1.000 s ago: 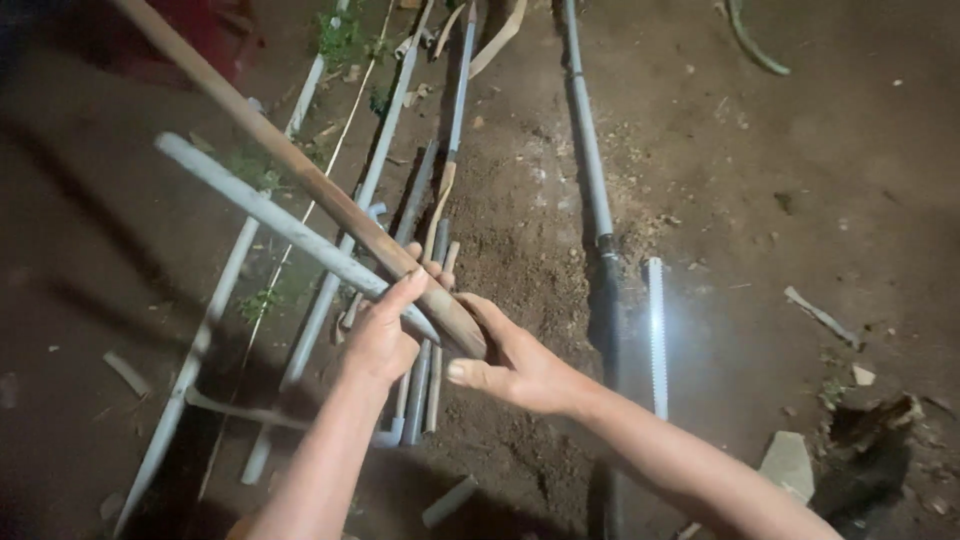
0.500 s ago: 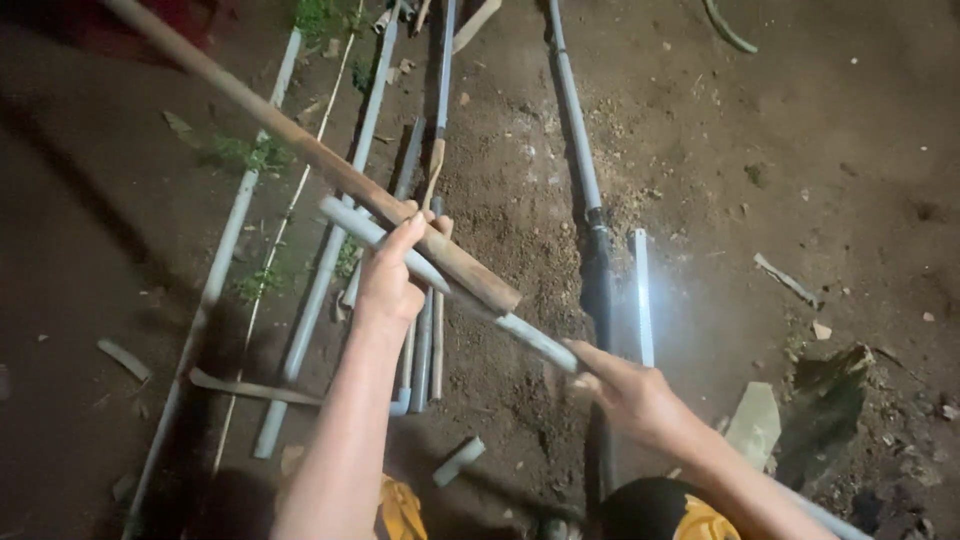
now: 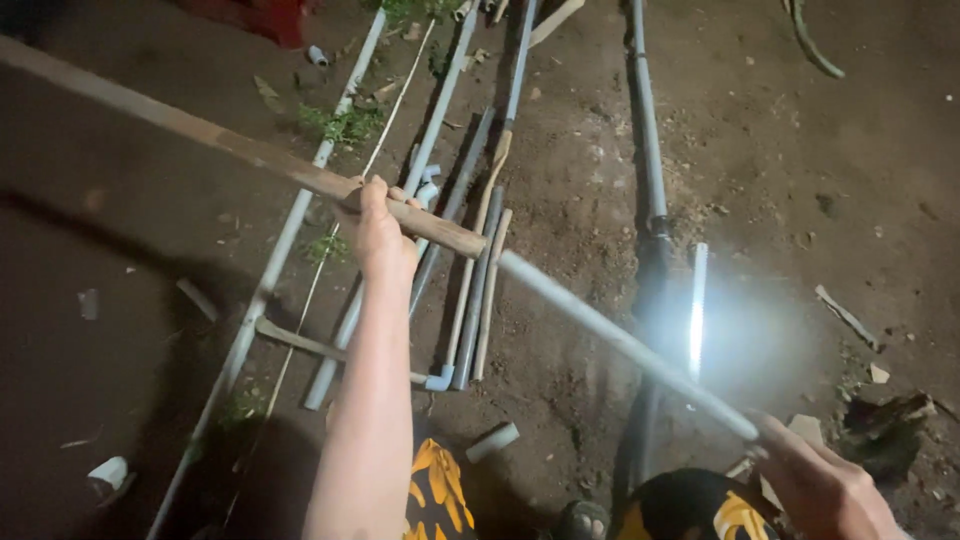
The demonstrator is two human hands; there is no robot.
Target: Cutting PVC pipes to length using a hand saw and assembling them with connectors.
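My left hand [image 3: 378, 232] grips a long brown wooden pole [image 3: 220, 140] near its lower end, held above the dirt and slanting up to the far left. A grey plastic pipe [image 3: 610, 335] comes out from beside the pole's end and runs down to the right. My right hand [image 3: 825, 490] holds that pipe's near end at the bottom right. Both arms are stretched apart along the pipe.
Several grey pipes [image 3: 470, 300] lie side by side on the dirt under my left arm. One long pipe [image 3: 648, 130] runs away at centre right. A bright light patch [image 3: 700, 320] glares on the ground. Short pipe offcuts [image 3: 492, 441] and debris are scattered around.
My right hand has drawn the grey pipe down and to the right, out past the pole's end. My left hand stays on the pole, which now sits higher in view.
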